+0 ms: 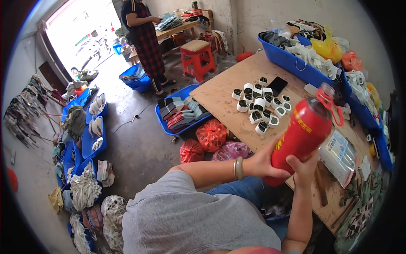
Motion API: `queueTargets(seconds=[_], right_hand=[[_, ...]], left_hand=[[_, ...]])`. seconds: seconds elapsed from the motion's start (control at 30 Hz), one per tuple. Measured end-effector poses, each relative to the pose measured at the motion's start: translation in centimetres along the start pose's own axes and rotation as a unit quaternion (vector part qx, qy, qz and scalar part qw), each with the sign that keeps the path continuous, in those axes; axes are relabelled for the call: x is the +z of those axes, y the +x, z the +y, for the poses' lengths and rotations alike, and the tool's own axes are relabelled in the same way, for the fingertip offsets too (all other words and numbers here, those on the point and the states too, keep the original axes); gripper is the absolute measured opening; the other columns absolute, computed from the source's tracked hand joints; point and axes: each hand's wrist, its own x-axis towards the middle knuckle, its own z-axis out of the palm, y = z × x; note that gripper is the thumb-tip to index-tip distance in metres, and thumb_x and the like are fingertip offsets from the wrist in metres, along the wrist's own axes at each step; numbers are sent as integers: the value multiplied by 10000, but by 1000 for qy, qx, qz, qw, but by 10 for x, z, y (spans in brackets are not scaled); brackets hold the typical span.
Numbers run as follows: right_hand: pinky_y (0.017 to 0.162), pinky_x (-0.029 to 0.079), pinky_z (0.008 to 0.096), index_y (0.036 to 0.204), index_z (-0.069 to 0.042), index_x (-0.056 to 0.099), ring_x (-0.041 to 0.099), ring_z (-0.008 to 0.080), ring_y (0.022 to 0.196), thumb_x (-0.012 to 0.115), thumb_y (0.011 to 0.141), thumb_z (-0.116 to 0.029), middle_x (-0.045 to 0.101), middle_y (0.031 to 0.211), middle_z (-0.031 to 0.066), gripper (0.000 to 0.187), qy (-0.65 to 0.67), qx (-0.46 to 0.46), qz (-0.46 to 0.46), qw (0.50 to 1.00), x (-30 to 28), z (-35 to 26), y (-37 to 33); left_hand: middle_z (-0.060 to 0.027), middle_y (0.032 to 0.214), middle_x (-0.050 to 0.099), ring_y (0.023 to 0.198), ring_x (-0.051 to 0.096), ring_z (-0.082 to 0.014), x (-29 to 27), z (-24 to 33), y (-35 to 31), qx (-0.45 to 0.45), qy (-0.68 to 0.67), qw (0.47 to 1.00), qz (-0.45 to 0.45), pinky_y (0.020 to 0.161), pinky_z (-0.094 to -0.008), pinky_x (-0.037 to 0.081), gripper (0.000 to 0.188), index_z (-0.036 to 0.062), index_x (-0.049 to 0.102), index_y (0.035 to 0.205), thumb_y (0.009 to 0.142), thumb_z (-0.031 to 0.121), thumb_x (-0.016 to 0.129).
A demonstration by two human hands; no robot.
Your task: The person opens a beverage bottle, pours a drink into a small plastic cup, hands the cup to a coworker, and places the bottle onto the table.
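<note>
Both hands grip the red bottle (301, 137): left hand (264, 163) and right hand (303, 167) fingers wrapped round its base, long axis tilting up-right over the surface (228, 91).

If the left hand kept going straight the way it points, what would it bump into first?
The left hand already touches the red metal bottle it points at. Beyond that, probably the clear plastic packet on the wooden table, though depth is unclear.
</note>
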Motion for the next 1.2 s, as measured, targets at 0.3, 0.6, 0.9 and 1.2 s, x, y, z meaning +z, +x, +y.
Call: queueTargets(seconds=[0.3,0.6,0.9,1.2], right_hand=[[930,534,343,1428,-34,376,637,206,1089,883,652,-118,611,1245,112,931,44,-13,-136,990,56,1,46],[925,541,347,1457,-28,345,624,201,1106,901,617,-104,597,1259,113,1010,5,13,-115,993,66,-2,42],[984,522,367,1515,-14,238,598,224,1177,938,549,-117,549,1343,140,1197,8,5,-16,1000,24,-11,23],[1073,424,374,1475,35,308,522,232,1258,950,602,-414,519,1371,157,1173,-133,-98,193,967,-65,-36,-44]], left_hand=[[-136,1477,405,1360,430,-219,-46,20,-7,1,-10,994,108,1105,-403,402,1143,83,136,1561,718,203,898],[-122,1430,467,1312,481,-210,-49,27,-10,12,0,993,118,1084,-384,424,1087,75,176,1539,722,150,890],[-135,1417,470,1298,494,-231,-16,10,19,1,-35,999,22,1073,-399,436,1107,65,191,1522,685,164,909],[-167,1401,472,1276,512,-270,83,-27,55,26,-66,984,-163,1067,-417,435,1075,41,219,1484,672,162,914]])
